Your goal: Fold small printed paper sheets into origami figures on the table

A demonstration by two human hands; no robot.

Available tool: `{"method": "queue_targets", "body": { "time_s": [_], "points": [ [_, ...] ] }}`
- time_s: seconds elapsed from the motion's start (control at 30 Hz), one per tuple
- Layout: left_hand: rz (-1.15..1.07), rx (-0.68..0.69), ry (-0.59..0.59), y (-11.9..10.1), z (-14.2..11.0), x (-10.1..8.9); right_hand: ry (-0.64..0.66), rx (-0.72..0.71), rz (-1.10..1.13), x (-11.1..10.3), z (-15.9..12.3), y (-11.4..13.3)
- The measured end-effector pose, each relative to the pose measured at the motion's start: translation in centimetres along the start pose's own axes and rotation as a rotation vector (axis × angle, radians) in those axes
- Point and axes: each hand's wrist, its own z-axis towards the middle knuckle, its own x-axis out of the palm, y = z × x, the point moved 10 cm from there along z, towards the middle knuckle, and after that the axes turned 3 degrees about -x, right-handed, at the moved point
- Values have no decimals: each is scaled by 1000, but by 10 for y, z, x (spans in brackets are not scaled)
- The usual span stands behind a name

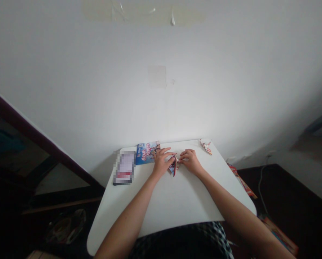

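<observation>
A small piece of folded paper (173, 169), printed in red, white and blue, is between my two hands just over the white table. My left hand (161, 160) grips its left side near the top with thumb and fingertips, the other fingers spread out over a blue printed flyer (144, 154). On the paper's right side, the curled fingers of my right hand (190, 161) pinch its edge. Exactly where the fingertips meet the paper is too small to make out. Another folded paper piece (205, 146), white with red and yellow, lies at the table's far right corner.
A phone with a blurred screen (125, 168) lies left on the white table (177, 205). The table's back edge meets a wall (204, 90). Colourful printed sheets (242, 180) are beyond the right edge. A dark-framed panel (42, 144) leans at left.
</observation>
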Motion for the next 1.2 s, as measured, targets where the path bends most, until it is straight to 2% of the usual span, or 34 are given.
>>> {"method": "queue_targets", "body": {
  "time_s": [0.6, 1.03, 1.2],
  "points": [
    [-42, -47, -114, 2, 2, -2, 46, -43, -44, 11, 1, 8],
    [37, -100, 7, 12, 4, 5, 74, -15, -22, 9, -2, 9],
    [44, -99, 5, 16, 6, 7, 55, 9, -17, 8, -1, 6]
  ]
}}
